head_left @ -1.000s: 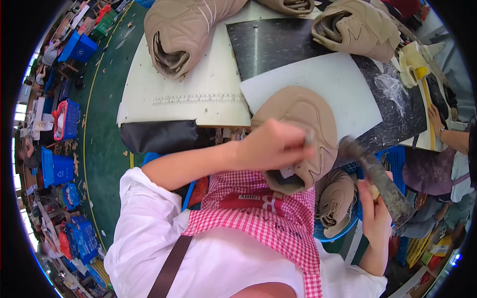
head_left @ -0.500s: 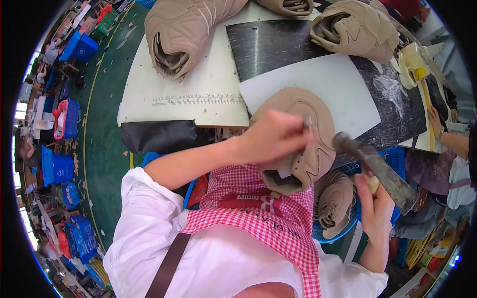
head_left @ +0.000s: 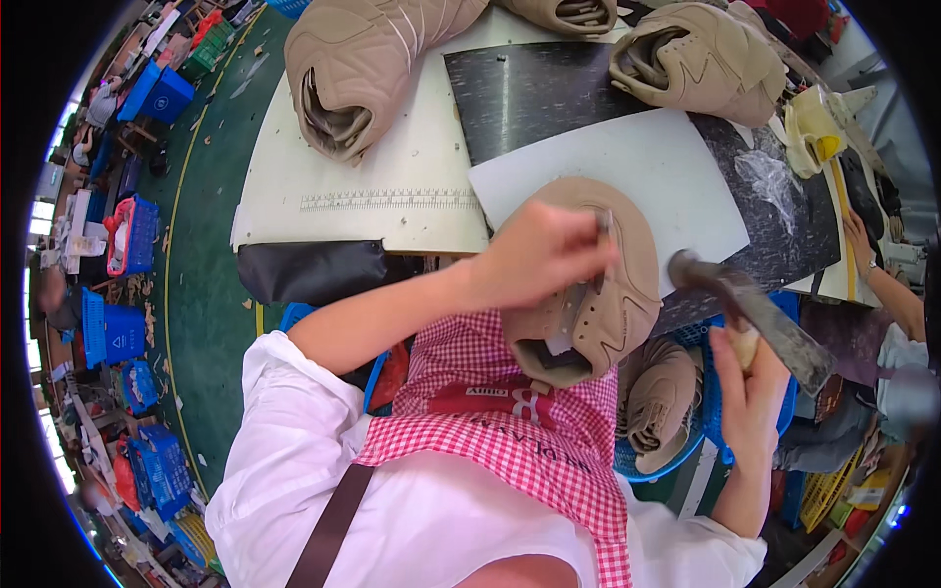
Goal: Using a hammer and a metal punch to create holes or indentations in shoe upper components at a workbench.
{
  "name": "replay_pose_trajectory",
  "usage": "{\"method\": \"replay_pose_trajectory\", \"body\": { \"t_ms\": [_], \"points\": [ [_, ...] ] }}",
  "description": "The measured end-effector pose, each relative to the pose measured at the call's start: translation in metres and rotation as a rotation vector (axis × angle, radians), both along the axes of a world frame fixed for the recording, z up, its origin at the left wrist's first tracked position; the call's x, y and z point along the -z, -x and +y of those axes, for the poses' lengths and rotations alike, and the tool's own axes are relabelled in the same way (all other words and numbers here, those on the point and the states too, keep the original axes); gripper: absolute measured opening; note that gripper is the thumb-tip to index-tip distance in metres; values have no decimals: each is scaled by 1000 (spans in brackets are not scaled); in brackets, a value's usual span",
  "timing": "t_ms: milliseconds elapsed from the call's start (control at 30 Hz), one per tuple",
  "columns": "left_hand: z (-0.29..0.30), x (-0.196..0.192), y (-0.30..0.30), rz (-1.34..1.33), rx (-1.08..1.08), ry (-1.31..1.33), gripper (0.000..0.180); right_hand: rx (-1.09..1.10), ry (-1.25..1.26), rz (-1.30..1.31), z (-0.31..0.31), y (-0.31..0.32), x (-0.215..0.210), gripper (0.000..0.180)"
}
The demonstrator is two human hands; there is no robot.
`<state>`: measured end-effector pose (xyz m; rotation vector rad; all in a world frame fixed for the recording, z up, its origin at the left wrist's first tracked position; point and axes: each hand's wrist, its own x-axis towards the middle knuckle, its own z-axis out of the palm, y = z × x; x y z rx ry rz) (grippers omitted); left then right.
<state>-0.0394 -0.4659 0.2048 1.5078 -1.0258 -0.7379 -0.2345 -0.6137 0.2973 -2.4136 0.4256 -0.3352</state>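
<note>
A tan shoe upper (head_left: 632,284) with small eyelet holes lies over the near edge of a white sheet (head_left: 676,176), its opening toward me. Over its middle my left hand (head_left: 559,250) is closed, slightly blurred, round a short metal punch (head_left: 606,220); the fingers hide the punch's lower end. To the right, my right hand (head_left: 750,397) grips the pale wooden handle of a hammer (head_left: 774,328). The dark hammer head is raised beside the upper and does not touch the punch.
More tan uppers (head_left: 701,64) lie stacked at the back of the table. A black speckled mat (head_left: 529,98) lies under the white sheet. Crumpled clear plastic (head_left: 769,186) sits at the right. Below stands a blue basket (head_left: 642,470) with another upper. A co-worker's hand (head_left: 861,240) rests far right.
The hammer has shifted a little to the right, with its head tilted slightly differently. My left hand stays over the upper, moved only slightly.
</note>
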Motion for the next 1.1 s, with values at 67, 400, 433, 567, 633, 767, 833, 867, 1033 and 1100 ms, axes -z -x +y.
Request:
{"method": "replay_pose_trajectory", "body": {
  "t_ms": [67, 400, 433, 567, 633, 767, 833, 867, 1033, 1100],
  "points": [
    [-6, -5, -1, 348, 19, 87, 18, 216, 38, -12, -12, 20, 5, 22],
    [-4, -5, 11, -727, -24, 169, 16, -128, 369, 49, 15, -7, -8, 20],
    [-6, -5, 10, -718, -14, 225, 17, 36, 86, 41, 11, -6, 2, 28],
    [-3, -11, -11, 348, -151, 129, 23, 41, 127, -52, 14, 5, 28, 36],
    [-11, -24, -23, 101, -139, 125, 22, -190, 291, -159, 34, -7, 48, 42],
    [-6, -38, -65, -433, -182, 103, 21, -391, 409, -257, 30, -9, 53, 47],
    [-9, -45, -93, -562, -267, 77, 20, -307, 584, -341, 12, -4, 11, 41],
    [-15, -41, -112, -579, -281, 85, 20, -223, 589, -480, 1, -11, 0, 34],
    [-66, 0, -181, -1114, -431, 148, 17, 51, 641, -459, -42, -127, -3, 38],
    [-108, 12, -186, -1312, -410, 128, 15, 150, 773, -266, -89, -174, 30, 34]
  ]
}}
